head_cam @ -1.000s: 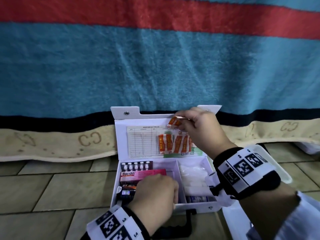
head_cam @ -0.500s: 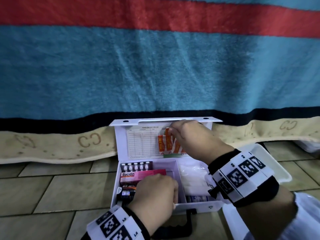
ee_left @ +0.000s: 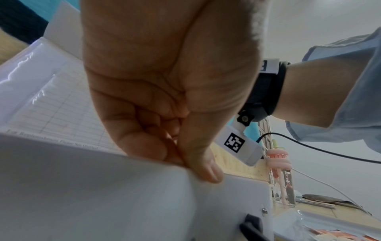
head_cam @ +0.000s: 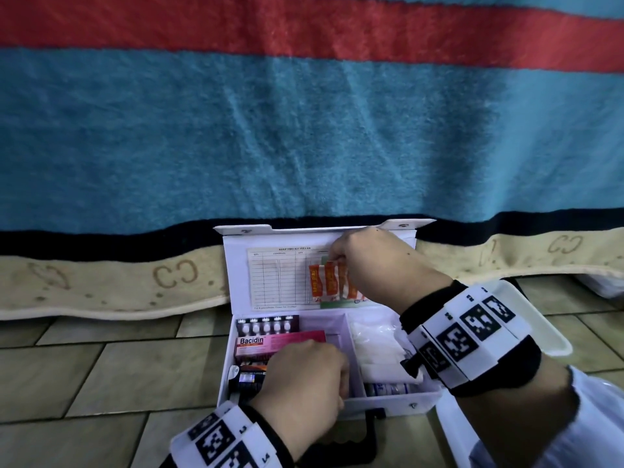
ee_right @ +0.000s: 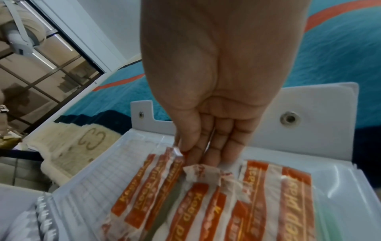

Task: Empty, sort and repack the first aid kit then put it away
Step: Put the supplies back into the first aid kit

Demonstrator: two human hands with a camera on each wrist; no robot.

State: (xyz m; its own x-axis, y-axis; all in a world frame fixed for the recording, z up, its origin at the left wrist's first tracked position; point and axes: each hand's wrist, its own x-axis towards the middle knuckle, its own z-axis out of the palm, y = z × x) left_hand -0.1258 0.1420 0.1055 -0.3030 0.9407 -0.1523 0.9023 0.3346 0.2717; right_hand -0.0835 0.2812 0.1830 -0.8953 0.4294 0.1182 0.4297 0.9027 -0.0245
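The white first aid kit [head_cam: 398, 405] stands open on the tiled floor, its lid [head_cam: 236, 265] upright against the blanket. Orange-and-white plaster strips [head_cam: 324, 280] sit in the lid's clear pocket over a printed contents sheet. My right hand [head_cam: 337, 256] pinches the strips' top ends; in the right wrist view the right hand [ee_right: 191, 154] has thumb and fingers closed on the plaster strips [ee_right: 206, 203]. My left hand [head_cam: 310, 376] grips the kit's front wall, thumb outside and fingers inside, as the left hand [ee_left: 181, 161] shows in its wrist view.
Inside the kit lie a pink Bacidin box [head_cam: 266, 342], a strip of vials [head_cam: 266, 325], a dark bottle [head_cam: 248, 380] and white gauze [head_cam: 374, 349]. A white tray [head_cam: 547, 332] sits to the right. The striped blanket [head_cam: 304, 130] hangs right behind the lid.
My right hand has come down from the lid's top edge, bringing its strip in among the other plasters in the pocket. The left hand has stayed on the front wall.
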